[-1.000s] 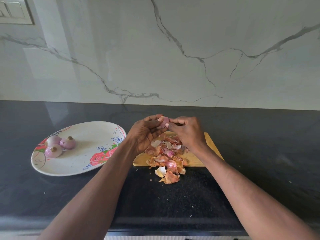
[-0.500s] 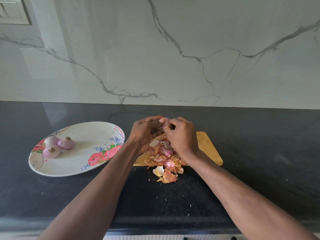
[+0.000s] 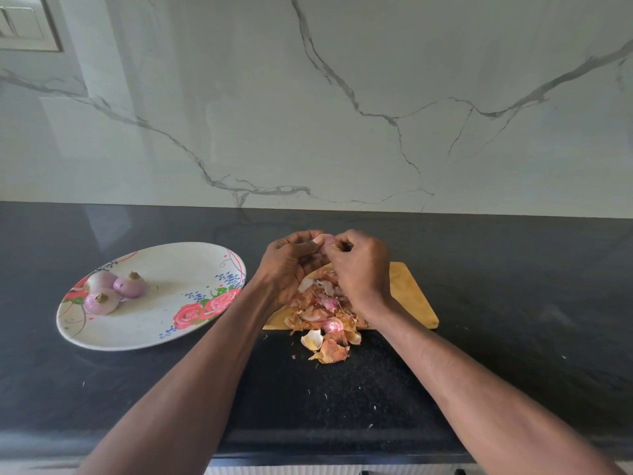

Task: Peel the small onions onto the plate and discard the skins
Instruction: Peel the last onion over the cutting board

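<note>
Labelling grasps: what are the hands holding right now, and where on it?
One small onion, pinched at its sides between the fingertips of the left hand and right hand, above the cutting board. Exact contact spots are hidden.

Both hands, left hand (image 3: 291, 265) and right hand (image 3: 359, 265), pinch a small onion (image 3: 327, 239) above the skins (image 3: 325, 313); the plate (image 3: 154, 323) lies at nine o'clock.

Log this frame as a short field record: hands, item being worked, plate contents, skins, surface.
left hand: grips the small onion from the left
right hand: pinches at the same onion's skin
onion in hand: held above the cutting board, mostly hidden by fingers
plate: floral, left of the board, holds three peeled onions
skins: piled on the board's near edge, some spilled onto the counter
cutting board: wooden, on the black counter
</note>
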